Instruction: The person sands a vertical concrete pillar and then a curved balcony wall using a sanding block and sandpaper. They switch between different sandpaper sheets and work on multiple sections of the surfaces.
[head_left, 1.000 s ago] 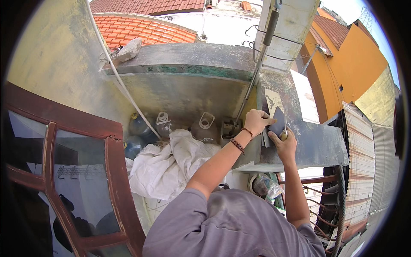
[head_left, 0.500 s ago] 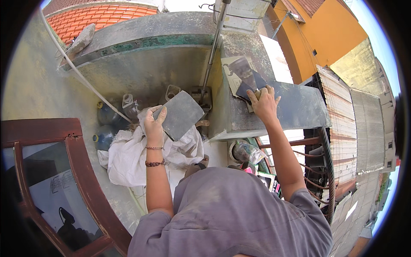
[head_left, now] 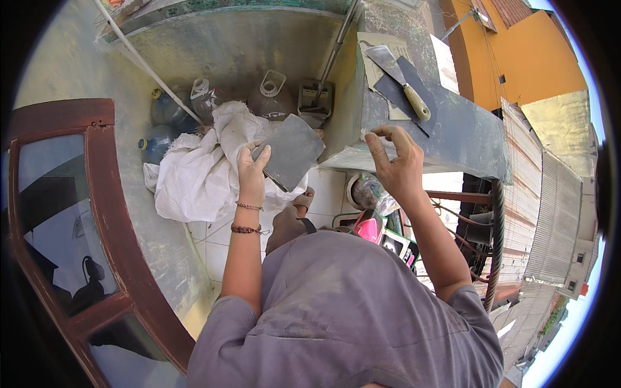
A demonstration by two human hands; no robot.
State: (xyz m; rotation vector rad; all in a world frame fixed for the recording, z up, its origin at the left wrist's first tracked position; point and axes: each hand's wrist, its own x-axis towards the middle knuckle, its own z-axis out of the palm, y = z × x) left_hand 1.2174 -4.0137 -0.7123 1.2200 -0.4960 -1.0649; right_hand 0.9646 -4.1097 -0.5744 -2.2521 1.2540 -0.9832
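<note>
Left hand (head_left: 251, 178) is clamped on the dark sheet (head_left: 294, 150), thumb on its upper face; the sheet extends right of that grip, over the white sack (head_left: 191, 184). Right hand (head_left: 401, 165) is well right of it, half-curled, nothing seen in it – can't tell if thumb and fingertips touch. Best hold, I'd judge: keep the edge pinch light, sheet uncreased, and steady the far edge with the free fingers. In the way: the ledge (head_left: 466, 136), its corner close by the right hand. Beyond that hand, on the ledge – scraper (head_left: 404, 85) over a second sheet (head_left: 427, 94). Bottles (head_left: 156, 143) lie beyond and left of the left grip, wooden frame (head_left: 107, 187) farther left.
</note>
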